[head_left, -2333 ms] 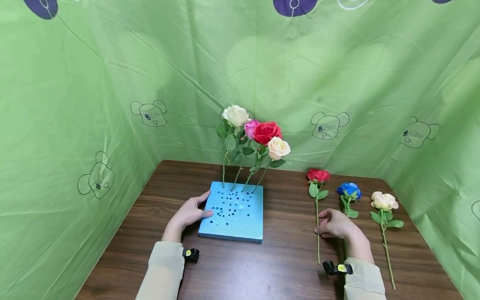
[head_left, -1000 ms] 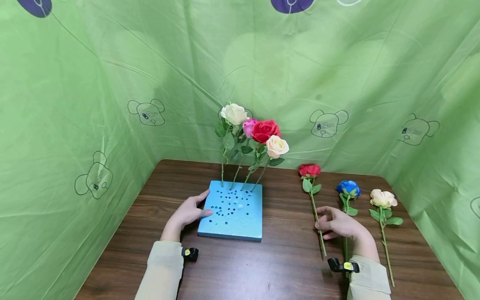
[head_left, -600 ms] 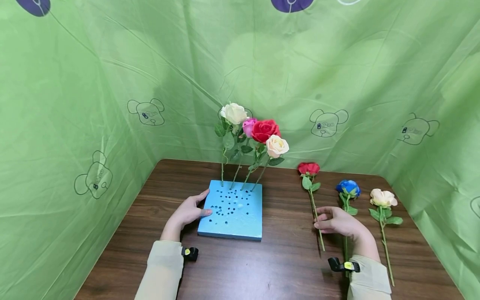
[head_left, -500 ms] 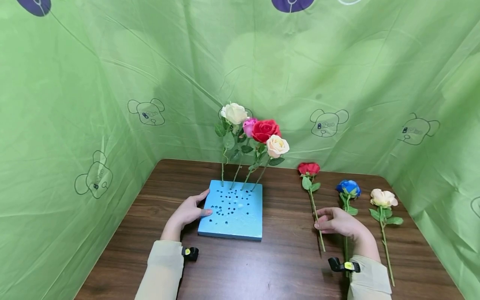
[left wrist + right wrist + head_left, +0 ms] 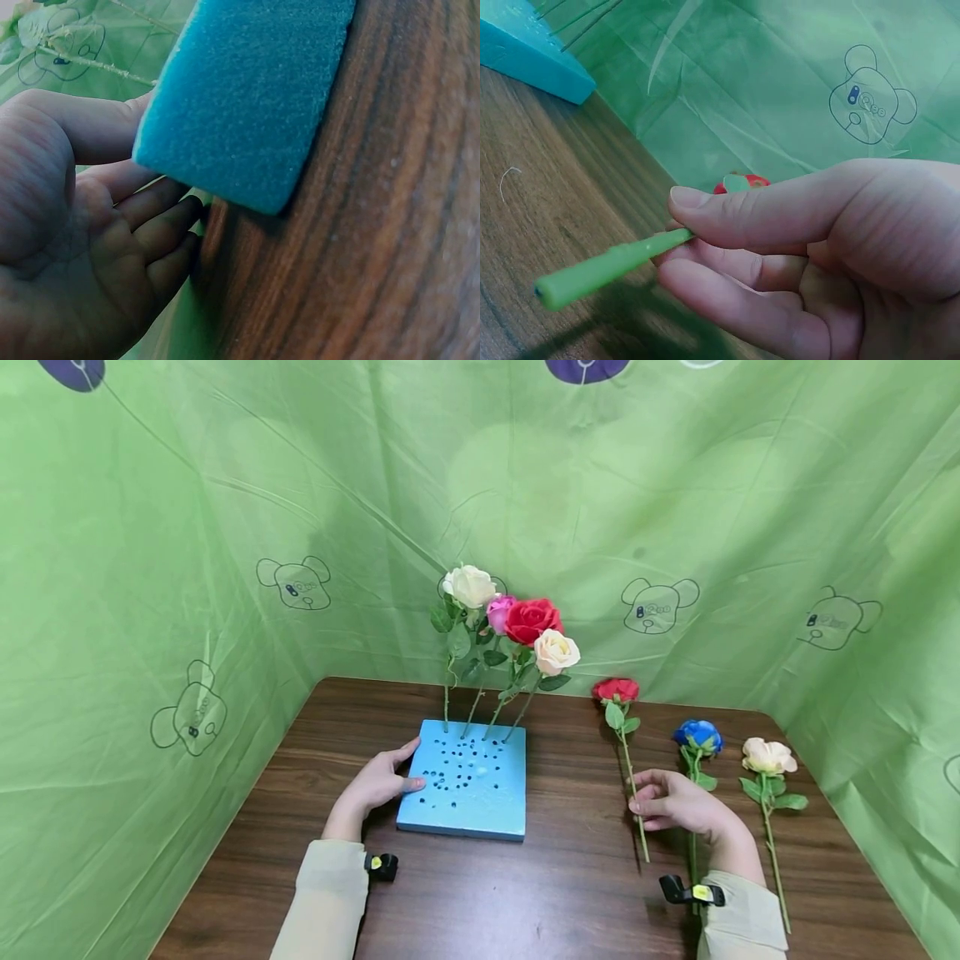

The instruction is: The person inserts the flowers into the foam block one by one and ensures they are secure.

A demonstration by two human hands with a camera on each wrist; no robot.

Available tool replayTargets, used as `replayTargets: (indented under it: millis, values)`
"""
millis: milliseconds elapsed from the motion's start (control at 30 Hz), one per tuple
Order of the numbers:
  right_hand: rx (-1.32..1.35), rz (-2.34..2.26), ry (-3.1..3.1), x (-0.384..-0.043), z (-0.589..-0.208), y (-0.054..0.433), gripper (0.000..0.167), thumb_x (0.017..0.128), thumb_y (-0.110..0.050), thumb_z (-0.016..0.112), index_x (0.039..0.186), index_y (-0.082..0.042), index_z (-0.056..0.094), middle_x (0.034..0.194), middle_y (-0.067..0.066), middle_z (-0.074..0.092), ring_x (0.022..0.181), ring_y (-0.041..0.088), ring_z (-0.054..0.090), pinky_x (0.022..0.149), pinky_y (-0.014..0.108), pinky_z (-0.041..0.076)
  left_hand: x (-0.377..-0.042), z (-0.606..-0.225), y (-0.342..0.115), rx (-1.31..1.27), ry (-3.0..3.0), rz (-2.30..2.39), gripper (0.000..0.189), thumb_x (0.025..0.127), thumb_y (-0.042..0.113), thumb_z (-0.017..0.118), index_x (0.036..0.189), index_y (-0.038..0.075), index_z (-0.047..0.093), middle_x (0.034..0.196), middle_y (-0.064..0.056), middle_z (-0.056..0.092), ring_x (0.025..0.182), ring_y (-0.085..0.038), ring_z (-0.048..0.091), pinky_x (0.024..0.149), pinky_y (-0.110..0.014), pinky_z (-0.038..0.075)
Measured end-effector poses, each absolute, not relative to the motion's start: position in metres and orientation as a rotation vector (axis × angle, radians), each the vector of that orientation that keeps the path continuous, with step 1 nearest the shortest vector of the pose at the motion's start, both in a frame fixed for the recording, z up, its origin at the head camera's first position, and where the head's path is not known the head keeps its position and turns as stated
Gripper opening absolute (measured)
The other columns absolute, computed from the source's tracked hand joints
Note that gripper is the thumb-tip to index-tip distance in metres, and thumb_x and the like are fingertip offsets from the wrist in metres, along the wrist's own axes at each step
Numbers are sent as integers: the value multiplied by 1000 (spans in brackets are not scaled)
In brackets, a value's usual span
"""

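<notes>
My left hand [image 5: 381, 783] holds the blue foam block [image 5: 480, 810] at its left edge. The thumb lies over the top face, and the other fingers run along the side, as the left wrist view shows. My right hand [image 5: 678, 802] pinches the green stem [image 5: 604, 271] of a red rose [image 5: 617, 691] between thumb and fingers. The stem's lower end points towards me, with its shadow on the table beside it. Four-sided and pitted with many holes, the block bears upright roses along its back: white [image 5: 470, 587], pink [image 5: 501, 613], red [image 5: 533, 622] and cream [image 5: 557, 652].
A blue rose [image 5: 698, 737] lies right of the held one, its stem partly behind my right hand and forearm. Farther right lies another cream rose [image 5: 769, 756]. A green cloth [image 5: 360, 510] hangs behind and beside the brown wooden table [image 5: 480, 893].
The red rose's head has swung left and farther back, and its stem has tilted in my right hand. My left hand and the block have stayed in place.
</notes>
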State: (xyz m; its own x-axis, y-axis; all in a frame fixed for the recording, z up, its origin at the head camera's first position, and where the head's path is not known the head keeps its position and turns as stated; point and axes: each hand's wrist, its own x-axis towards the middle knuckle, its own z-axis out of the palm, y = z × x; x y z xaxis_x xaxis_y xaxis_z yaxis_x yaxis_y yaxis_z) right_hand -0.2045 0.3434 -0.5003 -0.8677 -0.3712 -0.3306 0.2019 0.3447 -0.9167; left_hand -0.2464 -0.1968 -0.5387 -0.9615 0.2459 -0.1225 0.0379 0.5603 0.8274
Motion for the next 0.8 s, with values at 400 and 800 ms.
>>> replayTargets:
  millis: [400, 800]
  values:
    - [-171, -1619, 2109, -203, -493, 339, 63, 104, -6, 70, 148, 19, 33, 111, 19, 68, 96, 29, 75, 83, 41, 65, -246, -536, -194, 229, 2563, 1361, 86, 95, 24, 84, 168, 20, 37, 172, -7, 34, 160, -35, 24, 126, -61, 25]
    - [-228, -1664, 2181, -197, -471, 333, 61, 101, -2, 72, 144, 17, 33, 106, 16, 67, 93, 29, 75, 81, 39, 65, -245, -536, -195, 219, 2566, 1339, 87, 96, 25, 84, 168, 20, 37, 172, -10, 34, 159, -37, 25, 125, -61, 26]
